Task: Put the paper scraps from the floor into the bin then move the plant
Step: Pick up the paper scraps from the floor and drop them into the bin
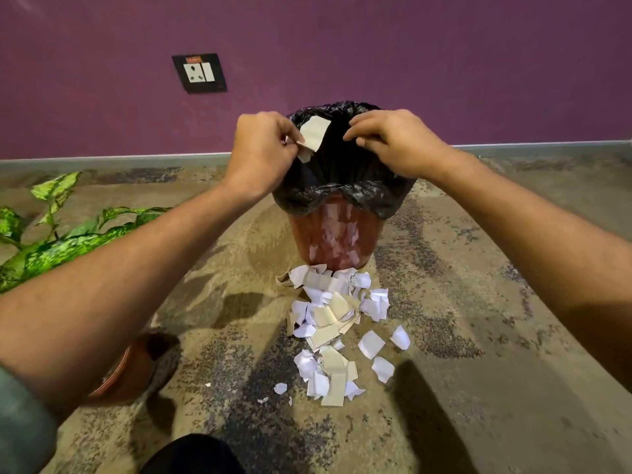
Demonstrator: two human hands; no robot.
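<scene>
Paper scraps (337, 331), white and beige, lie in a loose pile on the floor (478, 302) at centre frame, running from the base of the bin (337, 234) down toward the lower middle; a few strays sit apart at the pile's right and lower left edges. Bin is reddish-brown, lined with a black bag (345, 165) folded over its rim, upper centre, near the purple wall (410, 63). Both hands are raised over the bin mouth. Left hand (263, 148) pinches a beige scrap (313, 135) between thumb and fingers, scrap hanging over the bag opening. Right hand (393, 142) has fingers curled with tips drawn together above the opening; cannot tell whether anything is held in it. Plant (68, 230) with green mottled leaves at left edge of frame, its brown pot (136, 367) partly hidden under the left forearm at lower left. Wall socket (199, 73) in the upper left on the wall. Dark knee at bottom centre.
</scene>
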